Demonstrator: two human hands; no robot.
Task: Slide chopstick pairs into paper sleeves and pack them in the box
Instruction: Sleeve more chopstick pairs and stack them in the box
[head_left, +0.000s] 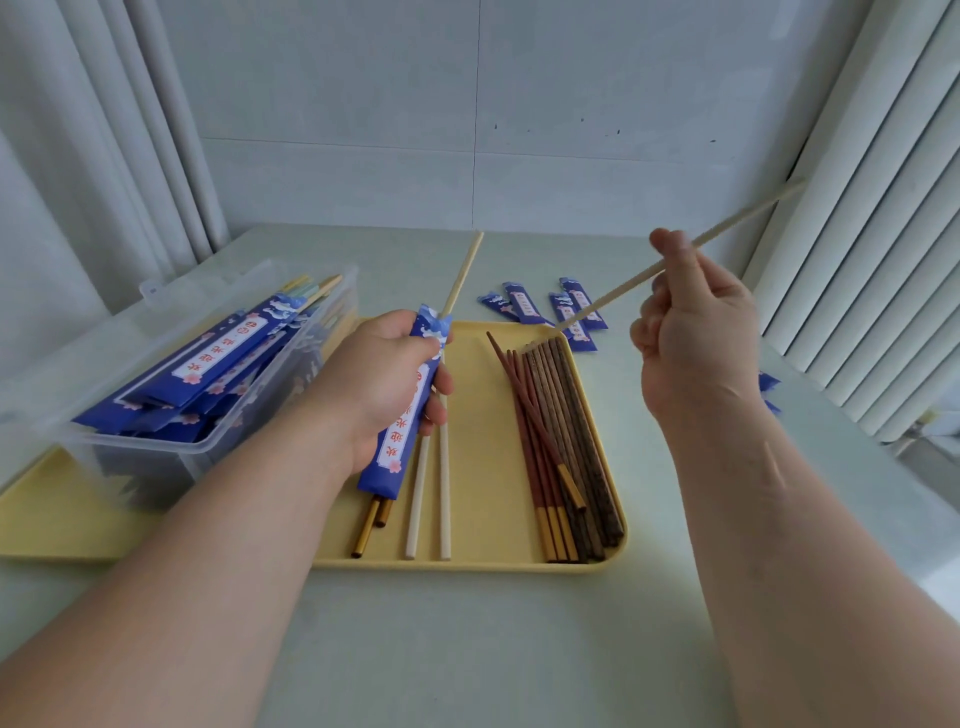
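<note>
My left hand grips a blue paper sleeve above the yellow tray. One pale chopstick sticks out of the sleeve's top end. My right hand is raised at the right, pinching a second pale chopstick, whose lower tip points down-left toward the tray. A clear plastic box at the left holds several sleeved pairs. Loose chopsticks lie on the tray: two white ones, gold-tipped ones and a bundle of dark brown and red ones.
Several empty blue sleeves lie on the pale table beyond the tray, and more blue sleeves peek out behind my right wrist. White curtains hang at both sides. The box stands on a second yellow tray at the left.
</note>
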